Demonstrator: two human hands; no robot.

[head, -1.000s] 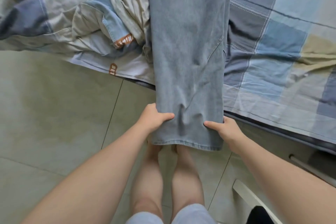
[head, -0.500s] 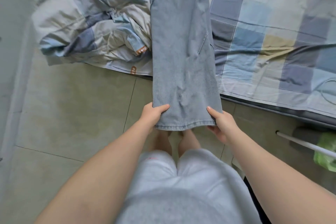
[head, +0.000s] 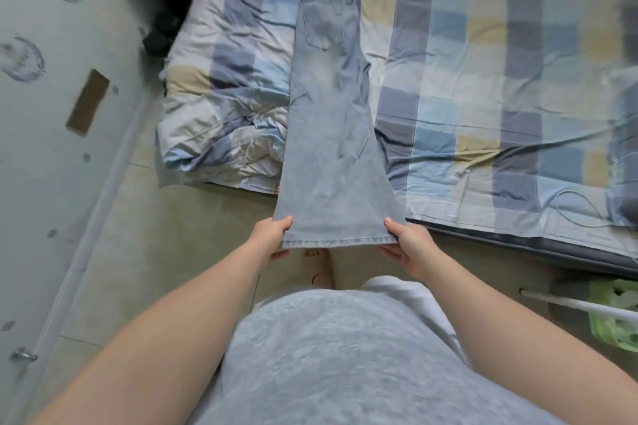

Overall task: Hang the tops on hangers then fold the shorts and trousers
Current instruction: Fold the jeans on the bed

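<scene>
1. Folding the trousers [head: 328, 148] looks like the step in hand. The bed [head: 483, 97], under a checked sheet, carries most of their length. A crumpled quilt [head: 224, 134] sits at the bed's near left corner, touching the trousers' left side.
2. Trousers: light denim, one leg stacked on the other. The waistband lies well up the bed toward its far edge, back pocket [head: 324, 28] facing up. The legs run over the near edge, and the hem end is held in the air above the floor.
3. Doing it well (judgement): hold the hem [head: 336, 242] level and taut, then carry it up to the waistband so the side edges line up. Steer clear of the quilt so it doesn't drag into the fold. Some small creases mid-leg want smoothing before the next fold.
4. Left hand [head: 271, 240]: arm reaches forward, and the grip holds the left hem corner, thumb on top and fingers underneath.
5. Right hand [head: 411, 248]: mirrored pose, with the grip pinching the right hem corner, thumb on top and fingers curled below.
</scene>
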